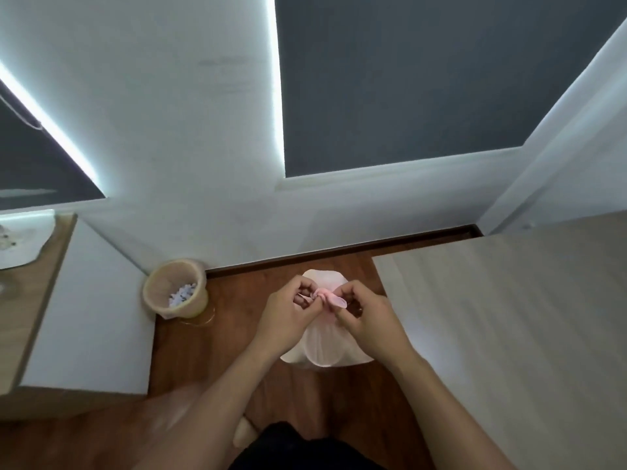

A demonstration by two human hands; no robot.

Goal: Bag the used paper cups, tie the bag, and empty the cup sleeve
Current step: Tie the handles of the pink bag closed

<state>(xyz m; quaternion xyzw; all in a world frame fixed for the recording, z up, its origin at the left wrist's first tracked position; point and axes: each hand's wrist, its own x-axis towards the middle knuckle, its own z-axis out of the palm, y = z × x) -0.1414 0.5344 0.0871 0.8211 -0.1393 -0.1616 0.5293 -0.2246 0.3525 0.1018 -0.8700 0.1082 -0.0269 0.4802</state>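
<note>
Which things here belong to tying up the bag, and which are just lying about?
In the job: pale pink translucent plastic bag; left hand and right hand, both pinching its twisted ends.
Lying about: round beige waste bin with paper scraps; white cabinet with wooden top; pale wood-grain table.

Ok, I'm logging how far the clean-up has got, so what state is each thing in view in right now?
bag: bulging, top gathered into a knot; whether it is pulled tight cannot be told.
left hand: pinches one end of the bag at the knot.
right hand: pinches the other pink end.
bin: upright on the floor, open, white scraps at the bottom.
</note>
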